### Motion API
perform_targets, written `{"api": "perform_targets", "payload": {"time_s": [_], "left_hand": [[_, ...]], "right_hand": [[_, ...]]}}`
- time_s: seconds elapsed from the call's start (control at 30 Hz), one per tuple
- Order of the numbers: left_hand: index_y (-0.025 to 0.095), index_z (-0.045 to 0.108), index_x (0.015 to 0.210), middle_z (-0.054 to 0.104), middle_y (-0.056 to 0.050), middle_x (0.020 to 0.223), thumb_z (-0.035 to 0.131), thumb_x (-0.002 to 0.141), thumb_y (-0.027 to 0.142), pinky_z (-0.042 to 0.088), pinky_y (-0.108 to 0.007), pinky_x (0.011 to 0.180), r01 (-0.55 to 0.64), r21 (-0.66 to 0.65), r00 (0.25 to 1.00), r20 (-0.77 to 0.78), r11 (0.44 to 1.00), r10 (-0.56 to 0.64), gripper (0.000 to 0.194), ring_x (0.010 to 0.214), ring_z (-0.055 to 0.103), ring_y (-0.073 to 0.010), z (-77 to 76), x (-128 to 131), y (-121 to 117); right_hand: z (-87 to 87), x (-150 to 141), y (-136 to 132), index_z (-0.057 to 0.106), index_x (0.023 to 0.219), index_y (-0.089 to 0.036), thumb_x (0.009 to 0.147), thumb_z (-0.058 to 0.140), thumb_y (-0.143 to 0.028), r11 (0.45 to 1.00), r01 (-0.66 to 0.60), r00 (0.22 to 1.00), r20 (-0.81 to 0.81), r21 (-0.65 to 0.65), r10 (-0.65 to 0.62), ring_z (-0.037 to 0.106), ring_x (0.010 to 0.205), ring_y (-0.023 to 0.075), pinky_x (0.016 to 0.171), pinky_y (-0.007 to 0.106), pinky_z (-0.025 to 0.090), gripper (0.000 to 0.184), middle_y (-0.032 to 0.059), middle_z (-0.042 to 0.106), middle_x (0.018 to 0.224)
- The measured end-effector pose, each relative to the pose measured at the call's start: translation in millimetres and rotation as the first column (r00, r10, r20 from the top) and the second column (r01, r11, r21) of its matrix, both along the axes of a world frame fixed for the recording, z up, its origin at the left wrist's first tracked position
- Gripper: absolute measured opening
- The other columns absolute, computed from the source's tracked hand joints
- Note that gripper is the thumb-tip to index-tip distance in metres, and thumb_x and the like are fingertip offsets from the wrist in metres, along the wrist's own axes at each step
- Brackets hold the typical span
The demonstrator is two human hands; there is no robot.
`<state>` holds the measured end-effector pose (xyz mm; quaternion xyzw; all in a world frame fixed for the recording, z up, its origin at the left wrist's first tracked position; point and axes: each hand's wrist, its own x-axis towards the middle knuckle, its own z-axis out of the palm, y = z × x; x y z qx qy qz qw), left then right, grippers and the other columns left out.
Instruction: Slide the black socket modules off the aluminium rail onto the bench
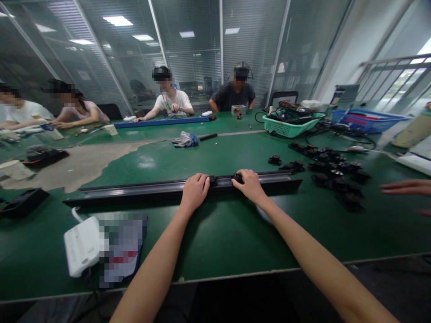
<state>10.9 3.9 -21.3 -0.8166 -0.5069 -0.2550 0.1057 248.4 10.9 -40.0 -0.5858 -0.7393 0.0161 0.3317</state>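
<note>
Two bare forearms reach forward from the bottom of the view to a long dark metal rail [144, 190], which lies flat across a green workbench [215, 237]. The rail has a lengthwise grooved, grey-sheened face. The left hand [194, 193] curls over a small black block [212, 180] on the rail, and the right hand [247, 185] curls over a second black block [238, 178]. The hands are apart, with only a short stretch of rail between them, and each seems clamped on its block, though the fingers hide most of both.

Left of the left hand and nearer the viewer lies a white plastic device [81, 246] with a cable, touching a pixelated flat item [121, 249]. Right of the right hand, a loose cluster of knobbly black parts [332, 177] covers the bench, and another person's hand [406, 187] enters from the edge.

Farther ahead of the hands are crumpled gloves [184, 139] and a green plastic basket [289, 125] filled with dark parts and cables. Beyond it sits a blue basket [368, 120]. Across the bench, a seated person [171, 101] has both hands near a blue rail [161, 122].
</note>
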Motion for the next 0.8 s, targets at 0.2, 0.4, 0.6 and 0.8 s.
{"api": "perform_targets", "payload": {"time_s": [0.2,0.4,0.6,0.8], "left_hand": [[0.021,0.065,0.107,0.067,-0.009,0.107,0.032,0.105,0.034,0.048,-0.036,0.089,-0.001,0.001,1.000,0.004,1.000,0.001,0.036,0.099,0.063,-0.0224,-0.7,0.0,0.6],[0.021,0.065,0.106,0.067,-0.008,0.106,0.031,0.105,0.034,0.048,-0.036,0.089,0.002,0.007,1.000,0.005,1.000,-0.002,0.036,0.099,0.063,-0.0221,-0.9,-0.3,0.6],[0.021,0.064,0.108,0.067,-0.008,0.108,0.031,0.106,0.034,0.047,-0.037,0.091,0.005,0.006,1.000,0.006,1.000,-0.005,0.036,0.101,0.062,-0.0225,-2.2,-0.9,1.5],[0.021,0.064,0.108,0.067,-0.009,0.107,0.031,0.105,0.035,0.047,-0.037,0.091,0.005,0.007,1.000,0.005,1.000,-0.005,0.035,0.100,0.063,-0.0221,-3.3,-1.2,1.8]], "right_hand": [[-2.5,-0.1,2.2,0.064,0.100,-0.017,0.090,0.057,-0.036,0.999,0.046,0.999,-0.008,-0.014,-0.046,0.055,0.102,0.0272,0.088,0.037,0.038,0.023,0.0126,0.068,0.104],[-1.0,-0.8,0.6,0.064,0.099,-0.017,0.089,0.056,-0.035,0.998,0.070,0.998,0.003,-0.005,-0.070,0.054,0.099,0.0272,0.085,0.037,0.038,0.022,0.0124,0.067,0.103],[1.4,0.9,-2.7,0.064,0.099,-0.017,0.087,0.057,-0.034,0.992,0.127,0.992,-0.009,-0.013,-0.127,0.054,0.097,0.0278,0.085,0.038,0.038,0.022,0.0128,0.067,0.102],[2.2,3.1,-1.6,0.063,0.096,-0.018,0.086,0.058,-0.033,0.992,0.128,0.992,-0.013,-0.018,-0.128,0.054,0.096,0.0275,0.084,0.037,0.038,0.019,0.0119,0.067,0.100]]}}
